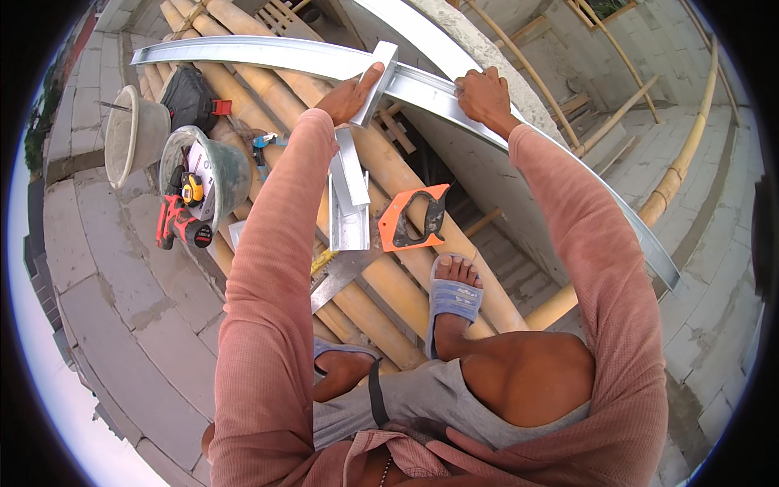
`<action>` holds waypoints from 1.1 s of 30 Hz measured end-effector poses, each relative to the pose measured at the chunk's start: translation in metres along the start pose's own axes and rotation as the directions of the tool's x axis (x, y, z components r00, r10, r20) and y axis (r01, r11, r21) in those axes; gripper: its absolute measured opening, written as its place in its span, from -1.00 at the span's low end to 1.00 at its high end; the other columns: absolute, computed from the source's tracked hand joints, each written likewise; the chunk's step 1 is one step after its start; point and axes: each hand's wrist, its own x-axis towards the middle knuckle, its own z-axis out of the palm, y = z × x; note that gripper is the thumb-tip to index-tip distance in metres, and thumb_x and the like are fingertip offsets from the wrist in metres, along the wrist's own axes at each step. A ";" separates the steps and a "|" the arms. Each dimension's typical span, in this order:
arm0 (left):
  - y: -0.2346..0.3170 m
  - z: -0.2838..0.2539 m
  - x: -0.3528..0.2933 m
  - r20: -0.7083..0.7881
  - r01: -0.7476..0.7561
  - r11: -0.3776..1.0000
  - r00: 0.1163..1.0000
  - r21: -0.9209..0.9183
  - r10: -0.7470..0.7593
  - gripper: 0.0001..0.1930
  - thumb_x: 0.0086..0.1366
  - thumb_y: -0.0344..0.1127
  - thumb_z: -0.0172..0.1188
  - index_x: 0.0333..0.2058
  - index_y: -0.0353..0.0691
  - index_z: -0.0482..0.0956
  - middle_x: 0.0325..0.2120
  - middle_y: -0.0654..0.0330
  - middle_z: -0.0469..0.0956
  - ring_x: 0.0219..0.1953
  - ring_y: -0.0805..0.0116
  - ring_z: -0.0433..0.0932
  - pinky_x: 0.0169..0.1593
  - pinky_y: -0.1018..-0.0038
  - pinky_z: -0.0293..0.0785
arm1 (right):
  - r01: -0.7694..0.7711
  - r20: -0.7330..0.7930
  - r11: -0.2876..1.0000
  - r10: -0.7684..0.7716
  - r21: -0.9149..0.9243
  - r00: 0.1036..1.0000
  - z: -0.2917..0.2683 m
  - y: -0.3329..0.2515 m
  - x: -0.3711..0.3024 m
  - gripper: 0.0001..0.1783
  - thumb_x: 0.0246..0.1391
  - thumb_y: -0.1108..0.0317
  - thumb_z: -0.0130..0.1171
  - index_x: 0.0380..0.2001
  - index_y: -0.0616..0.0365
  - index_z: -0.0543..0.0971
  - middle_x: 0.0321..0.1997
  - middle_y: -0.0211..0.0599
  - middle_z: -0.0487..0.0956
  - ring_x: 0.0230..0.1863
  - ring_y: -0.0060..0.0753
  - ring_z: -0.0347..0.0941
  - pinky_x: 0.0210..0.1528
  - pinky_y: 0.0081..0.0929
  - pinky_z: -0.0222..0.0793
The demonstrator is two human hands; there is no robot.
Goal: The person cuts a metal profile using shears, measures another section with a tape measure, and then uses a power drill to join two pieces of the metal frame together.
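A long silver metal channel (268,53) stretches across the bamboo and bends through the fisheye view to the far right. My left hand (349,97) grips a short metal channel piece (383,69), which stands crosswise against the long one. Farther right, my right hand (485,97) has its fingers curled over the edge of the long channel. Below my left hand, short channel offcuts (349,227) lie on the bamboo. Beside them is a hand saw with an orange and black handle (389,219); part of its blade shows under the offcuts.
Bamboo poles (276,101) form the platform under my sandalled feet, with gaps between them. On the left stand a bucket (234,174) holding a red drill (174,223) and yellow tape measure (192,189), another bucket (122,142), and a black case (187,101). Block walls border both sides.
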 end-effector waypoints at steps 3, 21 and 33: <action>0.001 -0.001 0.005 0.014 -0.007 1.000 1.000 0.024 0.006 0.23 0.18 0.77 -0.36 0.44 -0.25 0.26 0.41 -0.19 0.26 0.48 -0.14 0.18 0.55 0.17 -0.05 | -0.089 0.185 0.992 0.072 0.085 0.980 -0.003 0.005 0.008 -0.71 0.26 0.29 0.08 -0.11 0.06 0.74 -0.07 -0.09 0.73 0.08 0.27 0.54 0.13 0.03 0.50; 0.003 0.000 0.013 0.036 0.034 0.999 0.999 0.013 -0.035 0.27 0.12 0.81 -0.36 0.39 -0.27 0.36 0.36 -0.19 0.34 0.44 -0.10 0.26 0.50 0.11 0.06 | -0.193 0.298 0.964 0.132 0.183 0.945 0.000 0.004 0.016 -0.62 0.29 0.16 0.11 0.04 0.07 0.69 0.00 0.02 0.70 0.06 0.14 0.64 0.15 -0.05 0.54; 0.006 0.000 0.005 -0.036 0.009 0.999 0.999 -0.039 -0.010 0.20 0.20 0.74 -0.32 0.42 -0.28 0.30 0.36 -0.19 0.34 0.46 -0.11 0.24 0.50 0.17 0.07 | -0.160 0.341 0.969 0.088 0.189 0.936 -0.005 -0.012 0.016 -0.39 0.27 0.02 0.18 0.27 0.12 0.46 0.25 0.09 0.49 0.29 0.27 0.40 0.28 0.13 0.40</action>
